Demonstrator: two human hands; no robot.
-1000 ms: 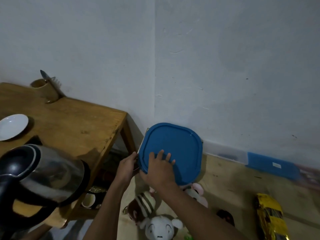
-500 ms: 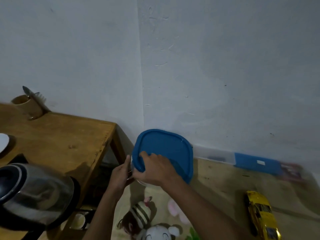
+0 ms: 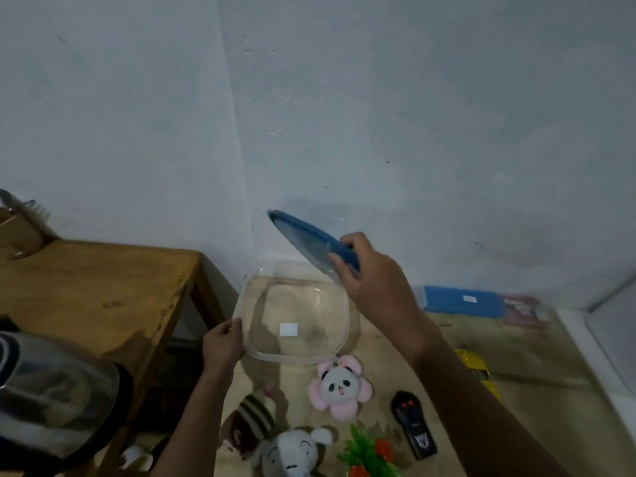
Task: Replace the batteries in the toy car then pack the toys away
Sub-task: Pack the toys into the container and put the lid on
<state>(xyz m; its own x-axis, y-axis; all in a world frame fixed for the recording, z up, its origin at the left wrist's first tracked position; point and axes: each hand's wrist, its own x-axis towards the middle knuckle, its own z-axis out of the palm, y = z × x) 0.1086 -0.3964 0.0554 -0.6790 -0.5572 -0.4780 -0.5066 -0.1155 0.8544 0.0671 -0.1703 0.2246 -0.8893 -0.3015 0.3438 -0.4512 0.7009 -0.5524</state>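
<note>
My left hand (image 3: 223,342) grips the left rim of a clear plastic container (image 3: 296,315), held in the air with nothing inside. Its blue lid (image 3: 303,235) is off and tilted up to the right, gripped by my right hand (image 3: 370,273). On the floor below lie a pink panda plush (image 3: 339,383), a brown striped plush (image 3: 253,418), a white plush (image 3: 292,456), a green and red toy (image 3: 368,456) and a black remote control (image 3: 413,428). The yellow toy car (image 3: 478,370) shows partly behind my right forearm.
A wooden table (image 3: 103,297) stands at the left with a steel kettle (image 3: 51,397) at its near edge and a cup of utensils (image 3: 17,232) at the back. A blue box (image 3: 461,301) lies along the wall. A white edge (image 3: 585,346) borders the right.
My right hand has pulled the blue lid off the container and lifted it up to the right. The open container is now visible, and the view has tilted down toward the floor toys.
</note>
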